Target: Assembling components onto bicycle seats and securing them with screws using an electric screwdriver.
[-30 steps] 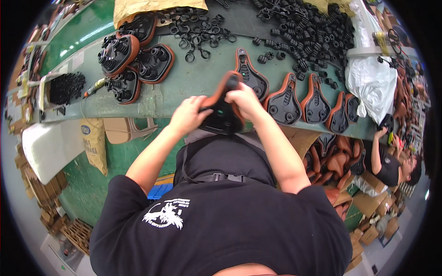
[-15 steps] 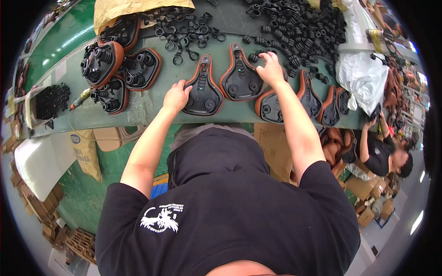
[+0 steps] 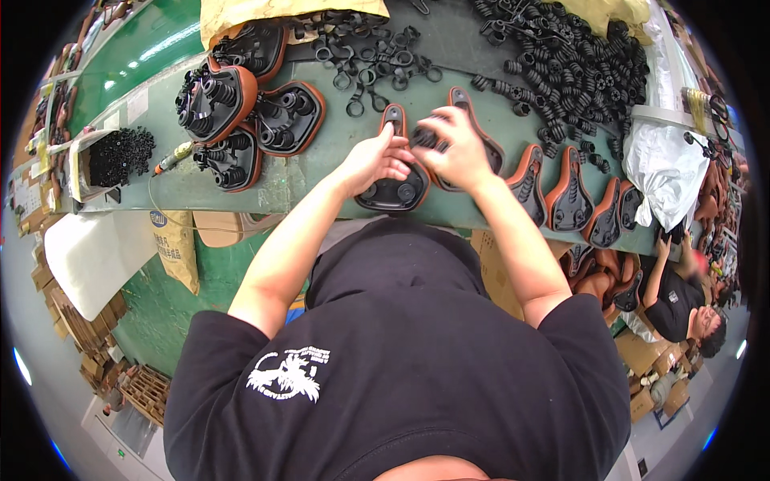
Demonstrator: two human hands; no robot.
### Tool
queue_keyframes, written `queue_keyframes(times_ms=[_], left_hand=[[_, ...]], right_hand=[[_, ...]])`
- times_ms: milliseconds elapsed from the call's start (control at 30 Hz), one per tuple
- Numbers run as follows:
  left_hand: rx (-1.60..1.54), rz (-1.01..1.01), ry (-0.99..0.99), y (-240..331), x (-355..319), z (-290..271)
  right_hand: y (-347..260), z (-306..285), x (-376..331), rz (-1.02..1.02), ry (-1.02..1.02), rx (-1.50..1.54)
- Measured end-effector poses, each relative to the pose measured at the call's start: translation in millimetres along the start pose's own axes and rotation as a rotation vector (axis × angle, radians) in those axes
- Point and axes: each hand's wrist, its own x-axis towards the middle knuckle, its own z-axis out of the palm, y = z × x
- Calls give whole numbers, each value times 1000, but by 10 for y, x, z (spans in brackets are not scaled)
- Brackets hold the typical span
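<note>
Bicycle saddles with brown rims lie underside up on the green workbench. My left hand (image 3: 373,164) is over the nearest bicycle saddle (image 3: 391,195), its fingers apart and slightly curled, with nothing seen in them. Beside it, my right hand (image 3: 459,151) is closed on a black ribbed spring piece (image 3: 425,138), held above the same saddle. Motion blurs this hand and partly the piece. Behind my right hand lies a second saddle (image 3: 484,136), partly covered by it.
More saddles (image 3: 569,192) stand in a row to the right. Saddles with springs fitted (image 3: 289,120) are piled at left, near a screwdriver-like tool (image 3: 172,158). Black clamp rings (image 3: 369,60) and a heap of ribbed springs (image 3: 573,68) lie at the back. Another person (image 3: 678,301) works at far right.
My right hand has come left from the springs with a ribbed piece in it. My left hand has let go of the saddle's edge and moved over it. The view has shifted.
</note>
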Motion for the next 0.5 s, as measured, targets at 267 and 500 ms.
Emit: queue_keyframes(times_ms=[267, 500], left_hand=[[232, 20, -19, 56, -286, -651], [98, 59, 156, -541, -331, -553]], right_hand=[[-148, 461, -387, 643, -28, 614], [-287, 799, -761, 84, -3, 86]])
